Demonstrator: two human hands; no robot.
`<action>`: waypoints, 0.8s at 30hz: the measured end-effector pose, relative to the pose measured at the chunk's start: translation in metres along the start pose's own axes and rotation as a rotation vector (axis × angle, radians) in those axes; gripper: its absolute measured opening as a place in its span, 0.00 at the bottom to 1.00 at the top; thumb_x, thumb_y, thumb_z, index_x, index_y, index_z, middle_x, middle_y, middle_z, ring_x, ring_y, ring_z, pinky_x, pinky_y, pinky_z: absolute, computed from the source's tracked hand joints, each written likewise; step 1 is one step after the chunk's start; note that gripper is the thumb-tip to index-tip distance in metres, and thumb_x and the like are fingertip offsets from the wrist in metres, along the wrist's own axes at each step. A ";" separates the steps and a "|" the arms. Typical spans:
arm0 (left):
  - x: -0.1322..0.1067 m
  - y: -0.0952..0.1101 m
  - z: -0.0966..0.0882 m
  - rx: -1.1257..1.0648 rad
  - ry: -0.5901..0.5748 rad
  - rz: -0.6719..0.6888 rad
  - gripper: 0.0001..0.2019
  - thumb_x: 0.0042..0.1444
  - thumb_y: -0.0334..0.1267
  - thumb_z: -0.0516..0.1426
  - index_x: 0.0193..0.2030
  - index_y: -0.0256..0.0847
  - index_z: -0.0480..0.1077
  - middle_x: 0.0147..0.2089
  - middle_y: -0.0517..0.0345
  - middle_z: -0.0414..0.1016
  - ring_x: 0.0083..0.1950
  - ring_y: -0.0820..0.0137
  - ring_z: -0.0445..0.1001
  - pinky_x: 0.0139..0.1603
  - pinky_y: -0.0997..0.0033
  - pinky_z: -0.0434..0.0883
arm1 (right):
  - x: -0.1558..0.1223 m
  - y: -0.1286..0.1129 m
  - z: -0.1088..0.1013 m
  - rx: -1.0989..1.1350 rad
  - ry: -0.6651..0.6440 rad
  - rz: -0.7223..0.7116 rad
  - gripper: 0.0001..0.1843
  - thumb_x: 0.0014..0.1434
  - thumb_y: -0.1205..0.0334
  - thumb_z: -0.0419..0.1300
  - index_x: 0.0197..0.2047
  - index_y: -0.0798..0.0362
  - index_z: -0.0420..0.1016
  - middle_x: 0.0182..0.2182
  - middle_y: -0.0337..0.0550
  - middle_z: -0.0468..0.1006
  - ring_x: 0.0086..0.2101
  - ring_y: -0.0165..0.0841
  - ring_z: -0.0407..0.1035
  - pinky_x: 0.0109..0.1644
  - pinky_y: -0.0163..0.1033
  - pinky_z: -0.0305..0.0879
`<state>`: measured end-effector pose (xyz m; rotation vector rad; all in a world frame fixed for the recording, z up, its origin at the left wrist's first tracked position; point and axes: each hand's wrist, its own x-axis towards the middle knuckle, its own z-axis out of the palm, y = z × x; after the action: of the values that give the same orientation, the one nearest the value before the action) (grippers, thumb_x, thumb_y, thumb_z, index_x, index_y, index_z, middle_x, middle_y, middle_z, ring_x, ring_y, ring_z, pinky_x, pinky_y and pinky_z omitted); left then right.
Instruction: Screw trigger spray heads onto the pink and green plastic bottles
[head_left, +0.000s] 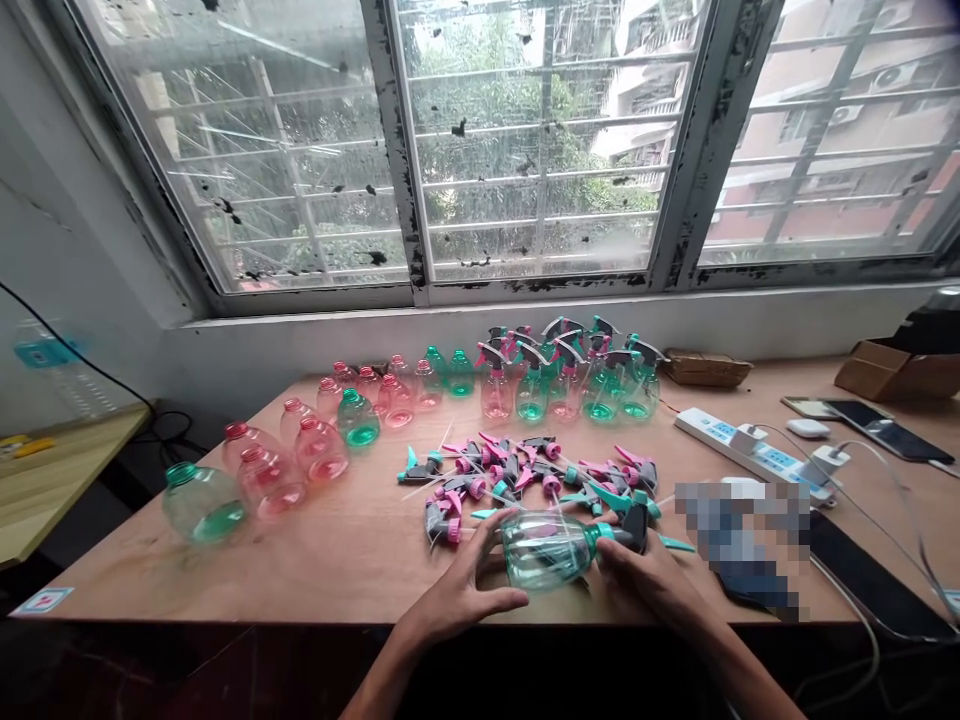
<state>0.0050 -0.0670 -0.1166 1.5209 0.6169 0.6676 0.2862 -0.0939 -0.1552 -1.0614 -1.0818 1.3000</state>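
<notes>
A clear green spray bottle (546,552) lies on its side in the air above the table's front edge, its neck to the right. My left hand (471,582) cups its base, fingers behind and thumb in front. At the neck, my right hand (646,572) grips the green collar and the dark grey trigger sprayer (634,526) fitted there; some fingers are hidden. Just behind the bottle spreads a heap of loose trigger sprayers (517,465), pink-and-grey and green-and-grey, some with thin tubes showing.
Open pink bottles (271,485) and a few green bottles (204,505) stand on the left. Several bottles with sprayers fitted (531,400) stand at the back. A power strip (750,450), phones (874,575), cables and a cardboard box (892,370) occupy the right side.
</notes>
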 end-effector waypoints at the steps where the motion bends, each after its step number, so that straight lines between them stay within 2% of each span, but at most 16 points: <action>1: 0.000 0.001 0.000 0.005 0.004 0.001 0.48 0.54 0.38 0.69 0.74 0.59 0.47 0.77 0.56 0.52 0.75 0.54 0.57 0.75 0.52 0.58 | 0.000 0.001 -0.001 0.005 0.004 0.004 0.21 0.53 0.45 0.71 0.40 0.50 0.71 0.19 0.32 0.75 0.20 0.33 0.67 0.28 0.39 0.62; 5: 0.000 -0.004 0.000 0.050 0.028 -0.008 0.49 0.57 0.37 0.67 0.75 0.62 0.39 0.78 0.58 0.48 0.75 0.55 0.57 0.76 0.51 0.55 | 0.002 0.004 -0.003 -0.004 0.008 0.008 0.19 0.56 0.46 0.69 0.38 0.51 0.71 0.19 0.33 0.75 0.20 0.32 0.66 0.26 0.37 0.60; 9: 0.001 -0.011 -0.002 0.027 0.059 -0.011 0.53 0.54 0.41 0.70 0.76 0.58 0.38 0.79 0.53 0.46 0.76 0.52 0.54 0.76 0.49 0.53 | 0.003 0.004 -0.002 -0.018 -0.011 -0.006 0.17 0.57 0.47 0.68 0.36 0.52 0.73 0.17 0.33 0.75 0.20 0.31 0.66 0.27 0.37 0.60; 11: 0.001 -0.013 -0.003 -0.033 0.042 -0.004 0.52 0.53 0.43 0.70 0.75 0.56 0.41 0.78 0.50 0.47 0.75 0.51 0.56 0.75 0.49 0.56 | 0.002 0.002 -0.001 -0.020 -0.018 -0.010 0.17 0.56 0.48 0.70 0.37 0.52 0.73 0.18 0.33 0.75 0.20 0.32 0.67 0.28 0.37 0.62; 13: 0.001 -0.012 -0.003 -0.052 0.023 -0.002 0.47 0.54 0.42 0.70 0.74 0.55 0.48 0.77 0.51 0.50 0.75 0.51 0.58 0.74 0.50 0.59 | 0.002 0.000 0.000 -0.024 -0.023 -0.008 0.18 0.54 0.49 0.72 0.37 0.51 0.73 0.18 0.33 0.76 0.21 0.32 0.68 0.29 0.38 0.63; 16: 0.001 -0.012 -0.004 -0.022 0.033 0.001 0.43 0.54 0.37 0.70 0.72 0.58 0.52 0.78 0.56 0.50 0.76 0.54 0.54 0.76 0.51 0.55 | 0.001 -0.003 0.002 -0.030 -0.021 -0.011 0.17 0.53 0.49 0.72 0.35 0.51 0.73 0.19 0.33 0.77 0.21 0.32 0.69 0.29 0.38 0.64; 20: 0.001 -0.014 -0.004 0.072 0.069 0.002 0.48 0.56 0.36 0.68 0.74 0.62 0.43 0.80 0.60 0.43 0.78 0.55 0.47 0.78 0.50 0.48 | 0.002 -0.003 0.002 -0.010 -0.034 -0.029 0.18 0.55 0.48 0.70 0.38 0.51 0.72 0.18 0.32 0.76 0.20 0.31 0.68 0.28 0.37 0.63; 24: 0.000 -0.018 -0.006 0.161 0.098 -0.032 0.52 0.56 0.41 0.68 0.76 0.58 0.37 0.80 0.57 0.42 0.78 0.52 0.46 0.78 0.48 0.48 | 0.003 0.001 0.001 0.011 -0.032 -0.029 0.19 0.55 0.47 0.70 0.40 0.50 0.71 0.18 0.32 0.77 0.19 0.31 0.67 0.27 0.37 0.62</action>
<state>0.0008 -0.0612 -0.1347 1.6309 0.7831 0.6843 0.2851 -0.0905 -0.1560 -1.0167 -1.1089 1.3020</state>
